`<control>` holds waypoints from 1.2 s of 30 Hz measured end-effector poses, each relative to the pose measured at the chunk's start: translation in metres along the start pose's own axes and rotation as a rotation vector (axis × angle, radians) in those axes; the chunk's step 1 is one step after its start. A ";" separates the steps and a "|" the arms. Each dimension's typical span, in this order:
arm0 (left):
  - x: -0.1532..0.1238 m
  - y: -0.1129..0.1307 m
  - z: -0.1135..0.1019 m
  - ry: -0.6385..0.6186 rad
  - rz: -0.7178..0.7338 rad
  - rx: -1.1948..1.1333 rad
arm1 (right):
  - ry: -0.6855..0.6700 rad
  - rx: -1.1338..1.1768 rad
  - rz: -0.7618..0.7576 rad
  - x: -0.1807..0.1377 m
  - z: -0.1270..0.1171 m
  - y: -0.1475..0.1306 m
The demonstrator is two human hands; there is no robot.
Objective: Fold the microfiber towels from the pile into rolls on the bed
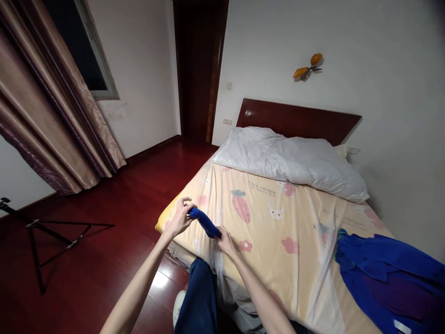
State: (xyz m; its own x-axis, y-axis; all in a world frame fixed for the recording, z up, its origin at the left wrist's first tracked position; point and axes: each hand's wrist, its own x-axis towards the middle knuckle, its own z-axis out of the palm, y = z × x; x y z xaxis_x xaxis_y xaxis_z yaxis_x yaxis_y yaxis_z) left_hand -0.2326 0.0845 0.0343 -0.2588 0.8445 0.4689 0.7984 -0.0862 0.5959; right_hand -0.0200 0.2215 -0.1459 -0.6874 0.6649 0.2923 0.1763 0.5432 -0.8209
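A blue cloth (206,223), folded or rolled into a narrow strip, is stretched between my two hands above the near left part of the bed. My left hand (181,217) is closed on its left end, fingers curled over the top. At the lower right end, my right hand (225,240) grips the cloth, its fingers partly hidden. Beneath lies a cream bedsheet (264,250) printed with carrots, flowers and rabbits. On the bed's right side a blue garment (392,273) lies loosely spread, with a purple patch and a white label.
A pale grey quilt (278,155) lies across the head of the bed, before the dark wooden headboard (295,121). A black tripod (52,236) stands on the red floor (139,199) at left, below a long curtain (59,111). A wall lamp (308,68) hangs above.
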 end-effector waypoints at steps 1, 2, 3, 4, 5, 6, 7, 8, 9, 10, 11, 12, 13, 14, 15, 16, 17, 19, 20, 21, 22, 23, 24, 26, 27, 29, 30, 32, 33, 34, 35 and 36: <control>0.008 -0.004 -0.004 0.012 0.007 -0.005 | 0.000 -0.001 0.027 0.011 0.014 -0.001; 0.016 -0.008 -0.007 -0.002 0.009 -0.023 | 0.008 -0.009 0.060 0.021 0.028 -0.001; 0.024 -0.011 -0.010 -0.036 0.006 -0.047 | 0.024 -0.022 0.094 0.031 0.043 -0.001; 0.032 -0.014 -0.013 -0.072 -0.004 -0.071 | 0.045 -0.040 0.125 0.041 0.056 -0.002; 0.039 -0.017 -0.015 -0.102 -0.017 -0.090 | 0.059 -0.060 0.151 0.051 0.068 -0.002; 0.045 -0.020 -0.017 -0.121 -0.031 -0.102 | 0.059 -0.080 0.176 0.060 0.079 -0.003; 0.050 -0.023 -0.018 -0.136 -0.042 -0.111 | 0.049 -0.098 0.199 0.068 0.088 -0.004; 0.054 -0.027 -0.019 -0.149 -0.050 -0.119 | 0.034 -0.112 0.222 0.076 0.095 -0.004; 0.057 -0.031 -0.020 -0.167 -0.057 -0.127 | 0.019 -0.121 0.242 0.082 0.100 -0.004; 0.060 -0.036 -0.021 -0.182 -0.066 -0.135 | 0.012 -0.127 0.260 0.086 0.103 -0.003; 0.063 -0.041 -0.021 -0.193 -0.078 -0.143 | 0.015 -0.130 0.277 0.090 0.106 -0.002; 0.066 -0.046 -0.021 -0.196 -0.090 -0.152 | 0.026 -0.131 0.290 0.093 0.108 0.000; 0.069 -0.051 -0.021 -0.190 -0.102 -0.160 | 0.036 -0.132 0.300 0.095 0.109 0.002; 0.072 -0.055 -0.020 -0.179 -0.114 -0.170 | 0.043 -0.132 0.310 0.096 0.111 0.005; 0.075 -0.059 -0.019 -0.166 -0.127 -0.179 | 0.046 -0.132 0.317 0.097 0.113 0.007; 0.078 -0.063 -0.018 -0.157 -0.139 -0.187 | 0.045 -0.131 0.321 0.099 0.115 0.010; 0.081 -0.066 -0.017 -0.153 -0.147 -0.194 | 0.041 -0.130 0.322 0.100 0.118 0.012; 0.086 -0.072 -0.014 -0.158 -0.149 -0.203 | 0.027 -0.130 0.320 0.104 0.125 0.015; 0.087 -0.075 -0.013 -0.166 -0.144 -0.204 | 0.020 -0.129 0.317 0.105 0.128 0.016; 0.088 -0.078 -0.012 -0.176 -0.136 -0.204 | 0.011 -0.130 0.316 0.107 0.132 0.017; 0.088 -0.080 -0.011 -0.187 -0.131 -0.203 | 0.004 -0.137 0.318 0.107 0.135 0.019; 0.087 -0.083 -0.010 -0.198 -0.130 -0.202 | 0.000 -0.151 0.324 0.107 0.138 0.020; 0.086 -0.085 -0.009 -0.206 -0.134 -0.201 | 0.000 -0.168 0.334 0.107 0.140 0.022; 0.084 -0.089 -0.007 -0.214 -0.147 -0.197 | 0.008 -0.195 0.353 0.105 0.144 0.026; 0.084 -0.091 -0.006 -0.215 -0.154 -0.196 | 0.011 -0.193 0.357 0.105 0.145 0.027; 0.084 -0.094 -0.004 -0.227 -0.171 -0.202 | 0.010 -0.162 0.354 0.105 0.146 0.029; 0.085 -0.094 -0.003 -0.230 -0.174 -0.208 | 0.009 -0.143 0.349 0.106 0.146 0.029; 0.086 -0.093 -0.004 -0.194 -0.153 -0.191 | 0.007 -0.086 0.330 0.108 0.143 0.025; 0.086 -0.090 -0.006 -0.143 -0.129 -0.155 | 0.015 -0.046 0.319 0.107 0.140 0.021; 0.084 -0.085 -0.008 -0.070 -0.100 -0.100 | 0.037 0.000 0.307 0.105 0.136 0.017; 0.078 -0.079 -0.011 0.014 -0.072 -0.031 | 0.078 0.046 0.296 0.100 0.131 0.012; 0.070 -0.072 -0.013 0.098 -0.052 0.040 | 0.136 0.085 0.288 0.090 0.124 0.007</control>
State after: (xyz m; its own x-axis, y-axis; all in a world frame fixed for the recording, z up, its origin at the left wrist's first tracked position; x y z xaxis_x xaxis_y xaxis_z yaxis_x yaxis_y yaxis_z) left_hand -0.3151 0.1426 0.0326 -0.3513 0.7911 0.5007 0.8028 -0.0206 0.5958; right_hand -0.1685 0.2213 -0.1859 -0.5160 0.8507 0.1004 0.2863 0.2817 -0.9158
